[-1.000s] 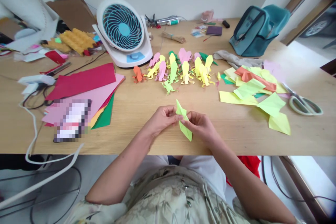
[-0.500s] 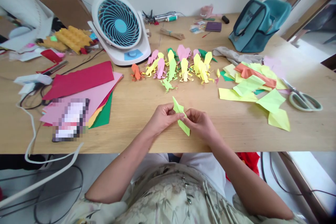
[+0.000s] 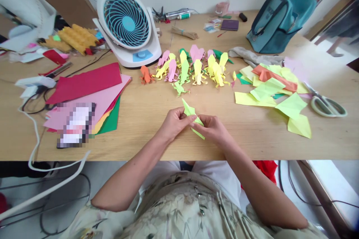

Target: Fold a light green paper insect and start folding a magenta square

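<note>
Both my hands pinch a folded lime-green paper piece just above the wooden table, near its front edge. My left hand grips the piece's left side with thumb and fingers closed. My right hand holds its right, lower end, fingers curled around it. One pointed tip sticks up beyond my fingers. Beyond my hands lies a row of finished paper figures in yellow, pink, green and orange.
A stack of coloured paper sheets lies at the left, a white-and-blue desk fan behind it. Loose yellow and green paper pieces and scissors lie at the right. A teal bag stands at the back right.
The green piece has tipped from steeply upright to lying flatter between my hands. My hands stayed close together and shifted slightly away from me.
</note>
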Demonstrator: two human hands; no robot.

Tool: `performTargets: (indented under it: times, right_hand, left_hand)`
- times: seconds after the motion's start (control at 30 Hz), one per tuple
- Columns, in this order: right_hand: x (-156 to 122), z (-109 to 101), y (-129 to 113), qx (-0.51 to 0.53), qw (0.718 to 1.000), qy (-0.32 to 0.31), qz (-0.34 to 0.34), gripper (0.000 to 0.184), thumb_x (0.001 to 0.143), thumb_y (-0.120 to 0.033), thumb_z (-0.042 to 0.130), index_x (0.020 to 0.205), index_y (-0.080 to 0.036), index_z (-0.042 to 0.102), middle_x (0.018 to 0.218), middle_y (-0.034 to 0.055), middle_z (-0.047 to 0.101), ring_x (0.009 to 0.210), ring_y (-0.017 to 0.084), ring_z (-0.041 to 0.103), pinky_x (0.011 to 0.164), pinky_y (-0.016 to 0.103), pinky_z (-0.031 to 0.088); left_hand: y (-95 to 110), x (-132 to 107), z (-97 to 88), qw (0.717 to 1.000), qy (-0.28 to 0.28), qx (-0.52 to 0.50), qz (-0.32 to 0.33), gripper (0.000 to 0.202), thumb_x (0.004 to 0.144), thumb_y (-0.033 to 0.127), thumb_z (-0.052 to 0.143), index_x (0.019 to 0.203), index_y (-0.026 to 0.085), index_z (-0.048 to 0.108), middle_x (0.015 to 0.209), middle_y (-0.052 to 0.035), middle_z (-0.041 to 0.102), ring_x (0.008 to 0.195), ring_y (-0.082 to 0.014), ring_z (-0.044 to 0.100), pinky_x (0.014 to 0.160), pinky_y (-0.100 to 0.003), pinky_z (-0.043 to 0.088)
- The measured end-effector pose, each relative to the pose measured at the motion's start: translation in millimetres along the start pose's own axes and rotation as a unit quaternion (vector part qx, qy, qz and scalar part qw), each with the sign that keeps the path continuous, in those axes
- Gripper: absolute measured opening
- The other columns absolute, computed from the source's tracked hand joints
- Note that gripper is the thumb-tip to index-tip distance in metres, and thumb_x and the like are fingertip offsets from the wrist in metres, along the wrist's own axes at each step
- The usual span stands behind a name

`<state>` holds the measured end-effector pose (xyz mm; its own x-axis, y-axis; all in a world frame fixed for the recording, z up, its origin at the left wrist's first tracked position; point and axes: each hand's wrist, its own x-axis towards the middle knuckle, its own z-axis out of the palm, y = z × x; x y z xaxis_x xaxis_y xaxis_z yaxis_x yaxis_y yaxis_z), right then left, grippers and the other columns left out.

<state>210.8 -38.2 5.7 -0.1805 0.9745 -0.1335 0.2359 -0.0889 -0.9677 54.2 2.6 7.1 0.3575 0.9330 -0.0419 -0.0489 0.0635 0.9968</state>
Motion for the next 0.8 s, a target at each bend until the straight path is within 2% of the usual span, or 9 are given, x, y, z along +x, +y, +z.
performTargets:
  times: [0.1, 0.33, 0.47, 0.7, 0.8]
  right_hand:
    - [0.2, -0.8, -0.4, -0.016, 1.0, 0.001, 0.006, 0.036, 0.076, -0.051, 0.065, 0.072, -0.017, 0.055, 0.062, -0.0047, 0.038, 0.059, 0.009, 0.032, 0.052, 0.024, 0.024]
    - [-2.7, -1.6, -3.3, -0.041, 0.999, -0.005, -0.027, 0.027, 0.082, -0.042, 0.058, 0.076, -0.016, 0.058, 0.066, -0.0027, 0.048, 0.063, 0.011, 0.04, 0.057, 0.023, 0.031]
    - [-3.6, -0.7, -5.7, -0.038, 0.999, -0.013, -0.021, 0.027, 0.079, -0.043, 0.06, 0.074, -0.017, 0.056, 0.064, -0.0028, 0.045, 0.062, 0.011, 0.039, 0.055, 0.024, 0.03]
    - [-3.8, 0.6, -5.4, -0.058, 0.998, 0.011, -0.006, 0.034, 0.079, -0.048, 0.061, 0.067, -0.019, 0.05, 0.06, -0.0035, 0.039, 0.058, 0.01, 0.034, 0.05, 0.024, 0.025]
    - [-3.9, 0.3, -3.4, -0.069, 0.997, 0.012, -0.016, 0.031, 0.08, -0.045, 0.061, 0.069, -0.018, 0.051, 0.06, -0.0036, 0.04, 0.058, 0.01, 0.035, 0.051, 0.024, 0.026]
  left_hand:
    - [-0.6, -0.4, 0.9, 1.0, -0.003, 0.004, 0.006, 0.035, 0.068, 0.041, 0.079, 0.069, 0.015, 0.056, 0.061, 0.0058, 0.044, 0.055, -0.0063, 0.035, 0.053, -0.02, 0.028]
    - [-4.2, -1.0, -0.4, 0.999, 0.007, 0.03, 0.024, 0.035, 0.072, 0.039, 0.077, 0.066, 0.016, 0.052, 0.059, 0.0065, 0.04, 0.055, -0.0064, 0.033, 0.052, -0.021, 0.026]
    - [-3.6, -1.3, 0.3, 0.999, 0.019, 0.027, 0.024, 0.033, 0.07, 0.04, 0.079, 0.069, 0.015, 0.056, 0.06, 0.0063, 0.042, 0.055, -0.0066, 0.034, 0.051, -0.021, 0.027]
    - [-5.2, -0.3, -0.2, 0.998, 0.052, -0.004, 0.024, 0.034, 0.07, 0.043, 0.08, 0.07, 0.015, 0.059, 0.062, 0.0048, 0.05, 0.057, -0.0076, 0.042, 0.054, -0.021, 0.034]
    - [-4.2, -0.1, 0.6, 0.998, 0.062, -0.014, 0.02, 0.035, 0.067, 0.041, 0.082, 0.07, 0.015, 0.06, 0.063, 0.0047, 0.051, 0.057, -0.0074, 0.043, 0.055, -0.02, 0.035]
